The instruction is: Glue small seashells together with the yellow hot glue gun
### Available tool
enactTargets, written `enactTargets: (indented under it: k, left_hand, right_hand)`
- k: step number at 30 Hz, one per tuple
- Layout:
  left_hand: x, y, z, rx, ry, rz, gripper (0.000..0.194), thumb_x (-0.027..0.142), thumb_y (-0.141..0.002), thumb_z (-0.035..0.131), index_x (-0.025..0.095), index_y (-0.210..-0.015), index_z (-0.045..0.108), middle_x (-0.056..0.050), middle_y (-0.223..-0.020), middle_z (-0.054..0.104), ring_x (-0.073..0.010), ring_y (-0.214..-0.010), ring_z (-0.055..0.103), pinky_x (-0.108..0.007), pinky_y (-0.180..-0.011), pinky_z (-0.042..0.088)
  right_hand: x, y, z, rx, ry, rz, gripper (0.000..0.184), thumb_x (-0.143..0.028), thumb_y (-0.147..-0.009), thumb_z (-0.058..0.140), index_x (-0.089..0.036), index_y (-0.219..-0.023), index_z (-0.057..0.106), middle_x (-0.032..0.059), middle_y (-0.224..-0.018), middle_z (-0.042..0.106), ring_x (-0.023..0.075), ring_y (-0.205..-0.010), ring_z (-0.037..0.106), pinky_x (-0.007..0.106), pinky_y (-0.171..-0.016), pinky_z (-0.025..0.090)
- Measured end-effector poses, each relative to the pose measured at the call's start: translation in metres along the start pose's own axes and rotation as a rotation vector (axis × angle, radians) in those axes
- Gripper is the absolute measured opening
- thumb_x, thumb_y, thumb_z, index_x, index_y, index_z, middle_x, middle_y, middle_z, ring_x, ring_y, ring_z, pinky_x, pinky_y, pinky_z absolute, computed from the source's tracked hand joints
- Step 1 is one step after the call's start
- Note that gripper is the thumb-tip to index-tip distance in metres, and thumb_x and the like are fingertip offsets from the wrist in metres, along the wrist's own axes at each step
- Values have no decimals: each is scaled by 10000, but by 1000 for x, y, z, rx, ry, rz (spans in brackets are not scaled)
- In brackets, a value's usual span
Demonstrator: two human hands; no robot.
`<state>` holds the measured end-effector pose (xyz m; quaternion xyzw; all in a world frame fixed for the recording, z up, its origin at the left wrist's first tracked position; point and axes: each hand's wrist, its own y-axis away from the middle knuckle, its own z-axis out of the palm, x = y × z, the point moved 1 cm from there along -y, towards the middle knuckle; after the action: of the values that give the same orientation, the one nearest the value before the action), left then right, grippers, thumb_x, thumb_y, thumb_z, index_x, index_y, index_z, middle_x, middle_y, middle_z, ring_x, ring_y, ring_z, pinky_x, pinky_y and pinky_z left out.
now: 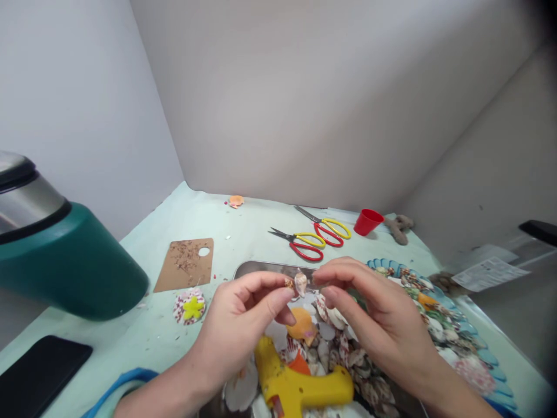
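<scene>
Both my hands meet over a metal tray (252, 268) full of seashells. My left hand (243, 328) pinches a small spiral shell (300, 283) between thumb and fingertips. My right hand (374, 313) is curled, its fingertips closed on the same shell from the right. A yellow glue gun (300, 386) lies on the shells just below my hands, beside an orange shell (301, 325).
Two red-and-yellow scissors (311, 239) and a small red cup (368, 221) lie behind the tray. A blue shell-covered ring (439, 316) sits at right. A cardboard piece (185, 265), a shell with a yellow star (190, 306), a green-and-steel appliance (56, 249) and a black phone (37, 374) are at left.
</scene>
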<state>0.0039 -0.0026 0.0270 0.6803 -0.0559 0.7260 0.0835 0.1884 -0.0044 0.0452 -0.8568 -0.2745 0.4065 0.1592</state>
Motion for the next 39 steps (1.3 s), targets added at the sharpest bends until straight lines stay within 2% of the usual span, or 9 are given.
enactTargets:
  k: [9,15,21,24,29,35,37,39]
  left_hand:
    - [-2,-1,1,-133,97,-152,198,349,-843,588,163,-855,656,8,-548,671,-105,-537,605,-209,-606,480]
    - [-3,-2,1,-127,138,-145,218,366,-845,582,165,-919,620,-1,-578,680,-114,-545,615,-215,-602,475]
    - [-4,-3,0,-84,137,-143,168,293,-799,644,151,-887,629,7,-546,663,-94,-537,592,-188,-590,469]
    - [-3,-3,1,-83,139,-151,159,265,-770,664,154,-878,629,16,-550,652,-96,-535,590,-190,-571,476]
    - [-4,-3,1,-78,-27,-63,178,215,-774,637,181,-948,641,20,-592,648,-122,-590,632,-208,-584,491]
    - [-5,2,-2,-71,-391,237,196,213,-828,580,217,-1006,663,-25,-862,694,-131,-677,646,-249,-680,499]
    - [-6,4,-2,-80,-448,264,214,217,-834,576,230,-1032,655,-23,-873,697,-138,-708,643,-260,-714,494]
    - [-6,5,-1,-100,-434,222,214,229,-836,574,238,-1037,648,-17,-841,698,-148,-721,640,-270,-717,495]
  right_hand:
    - [-1,0,4,-15,-20,-34,112,-97,-869,542,-195,-903,583,-2,-831,584,117,-736,551,252,-663,433]
    - [-1,0,5,-11,-27,-43,128,-71,-865,536,-186,-906,575,-3,-838,572,108,-737,542,242,-670,427]
    - [0,0,5,-61,-29,-14,117,-75,-876,517,-170,-900,581,6,-848,561,101,-707,538,244,-646,426]
    - [2,-1,6,-78,-20,-14,132,-72,-880,510,-168,-926,589,15,-869,564,111,-754,544,252,-676,432]
    - [4,-1,6,-65,-2,-54,161,-62,-878,515,-183,-954,588,18,-898,587,129,-849,565,260,-752,439]
    - [4,0,5,-36,1,-98,181,-42,-861,534,-183,-959,592,24,-905,604,131,-857,580,257,-765,452]
    - [4,0,6,-28,-2,-109,184,-42,-858,538,-180,-962,600,27,-894,608,132,-845,584,257,-755,459]
    - [4,-1,6,-23,-4,-118,190,-42,-861,532,-177,-970,608,30,-890,612,132,-839,586,253,-741,464]
